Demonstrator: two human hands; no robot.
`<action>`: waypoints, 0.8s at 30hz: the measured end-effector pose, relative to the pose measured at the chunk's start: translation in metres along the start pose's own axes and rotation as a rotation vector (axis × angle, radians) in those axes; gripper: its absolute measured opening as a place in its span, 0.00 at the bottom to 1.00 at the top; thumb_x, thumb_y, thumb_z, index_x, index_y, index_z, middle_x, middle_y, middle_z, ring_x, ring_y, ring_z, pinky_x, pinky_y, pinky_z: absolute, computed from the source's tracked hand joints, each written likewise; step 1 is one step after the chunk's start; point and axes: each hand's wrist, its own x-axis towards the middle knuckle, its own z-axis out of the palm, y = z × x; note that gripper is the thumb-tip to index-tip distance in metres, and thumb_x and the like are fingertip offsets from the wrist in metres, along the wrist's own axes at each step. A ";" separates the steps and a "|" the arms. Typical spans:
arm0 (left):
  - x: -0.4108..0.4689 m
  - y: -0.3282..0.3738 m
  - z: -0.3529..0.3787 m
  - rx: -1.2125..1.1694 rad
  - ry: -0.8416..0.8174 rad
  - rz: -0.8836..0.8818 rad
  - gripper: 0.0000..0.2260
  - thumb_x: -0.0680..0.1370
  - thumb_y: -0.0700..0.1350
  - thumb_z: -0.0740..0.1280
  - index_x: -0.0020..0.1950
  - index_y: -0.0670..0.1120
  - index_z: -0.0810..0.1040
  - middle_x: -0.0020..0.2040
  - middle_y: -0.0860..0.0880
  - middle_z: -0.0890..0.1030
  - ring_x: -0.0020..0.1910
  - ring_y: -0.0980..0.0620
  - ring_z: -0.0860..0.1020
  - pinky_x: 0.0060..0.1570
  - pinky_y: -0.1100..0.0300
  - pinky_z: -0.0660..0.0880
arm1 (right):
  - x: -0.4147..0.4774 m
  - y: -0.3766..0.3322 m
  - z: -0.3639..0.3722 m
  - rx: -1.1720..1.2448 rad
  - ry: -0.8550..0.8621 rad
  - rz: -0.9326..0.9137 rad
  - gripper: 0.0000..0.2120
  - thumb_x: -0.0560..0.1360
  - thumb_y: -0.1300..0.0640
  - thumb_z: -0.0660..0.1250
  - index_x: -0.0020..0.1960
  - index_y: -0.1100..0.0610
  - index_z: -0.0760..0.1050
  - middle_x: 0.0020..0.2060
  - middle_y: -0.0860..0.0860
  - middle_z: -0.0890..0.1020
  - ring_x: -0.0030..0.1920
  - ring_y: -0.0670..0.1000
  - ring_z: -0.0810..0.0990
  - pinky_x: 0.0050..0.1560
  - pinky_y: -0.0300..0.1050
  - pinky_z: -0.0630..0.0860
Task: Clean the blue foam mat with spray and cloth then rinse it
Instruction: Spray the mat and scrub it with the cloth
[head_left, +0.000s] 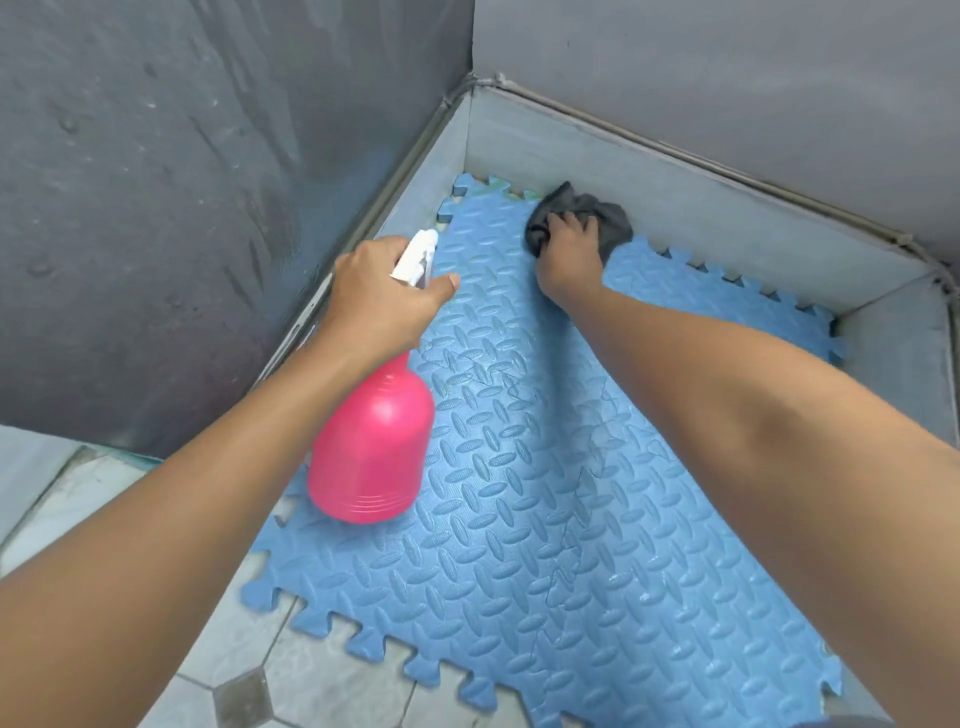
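Note:
A blue foam mat (545, 493) with a tread pattern and jigsaw edges lies on the floor, its far end against a low grey ledge. My left hand (379, 301) grips the white trigger head of a pink spray bottle (371, 441), held above the mat's left side with the nozzle pointing toward the far corner. My right hand (569, 254) presses a crumpled dark grey cloth (582, 215) onto the mat's far edge, fingers curled into the fabric.
Dark grey walls (156, 208) meet in a corner beyond the mat. A low grey ledge (675, 202) borders the mat at the far side and right. Pale floor tiles (249, 649) with dark diamond insets show at the near left.

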 end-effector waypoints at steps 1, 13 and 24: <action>-0.001 -0.002 -0.002 0.002 0.000 0.012 0.14 0.73 0.50 0.74 0.39 0.41 0.75 0.32 0.46 0.74 0.40 0.35 0.82 0.37 0.43 0.84 | 0.008 -0.019 0.005 -0.008 -0.019 -0.023 0.19 0.77 0.58 0.56 0.66 0.59 0.72 0.67 0.57 0.74 0.69 0.66 0.64 0.73 0.55 0.59; -0.010 -0.015 -0.024 -0.033 0.100 0.015 0.06 0.78 0.40 0.70 0.48 0.37 0.80 0.45 0.34 0.81 0.39 0.38 0.84 0.24 0.69 0.76 | 0.046 -0.037 0.002 -0.007 -0.220 -0.226 0.26 0.81 0.56 0.55 0.79 0.51 0.60 0.79 0.48 0.61 0.78 0.56 0.57 0.77 0.57 0.55; -0.017 -0.013 -0.031 0.194 -0.223 -0.119 0.18 0.77 0.50 0.75 0.35 0.46 0.70 0.32 0.49 0.71 0.32 0.50 0.68 0.30 0.60 0.63 | -0.024 0.092 -0.026 -0.040 -0.087 0.119 0.29 0.76 0.54 0.54 0.78 0.54 0.59 0.77 0.53 0.62 0.77 0.65 0.56 0.78 0.58 0.52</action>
